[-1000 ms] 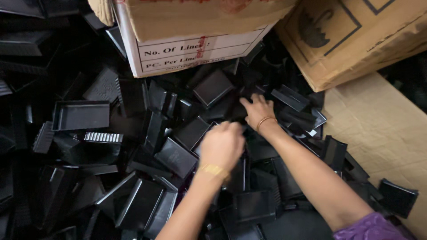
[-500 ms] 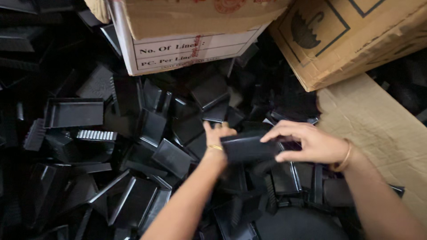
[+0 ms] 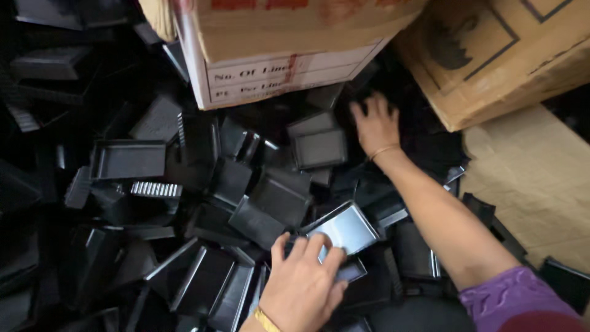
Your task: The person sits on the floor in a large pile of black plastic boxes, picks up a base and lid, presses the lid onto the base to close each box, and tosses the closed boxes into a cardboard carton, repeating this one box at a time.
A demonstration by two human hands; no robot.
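Change since half a second ago: then both hands met on one black tray near the middle of the pile; now they are well apart, the right hand gone up toward the boxes and the left hand lower, near the bottom edge of the view.
Left hand (image 3: 304, 286): palm down, fingers spread over a small stack of black plastic trays; fingertips touch the glossy tray (image 3: 345, 227) that lies tilted on top and catches the light. Whether the fingers curl under its edge cannot be told.
Right hand (image 3: 376, 126): reached far forward, fingers splayed and loose, pressed into the dark trays just below the white-sided carton (image 3: 276, 67); it grips nothing that shows.
Glossy tray: just above the left hand, well below and left of the right hand, with the right forearm passing just to its right.
Open tray (image 3: 319, 147): shallow, rectangular, just left of the right wrist, not touched.
Pile of black trays (image 3: 129, 161): jumbled at all angles across the left and centre.
Brown cardboard box (image 3: 504, 55): upper right, tilted, right of the right hand.
Flat cardboard sheet (image 3: 534, 178): under the pile at right.
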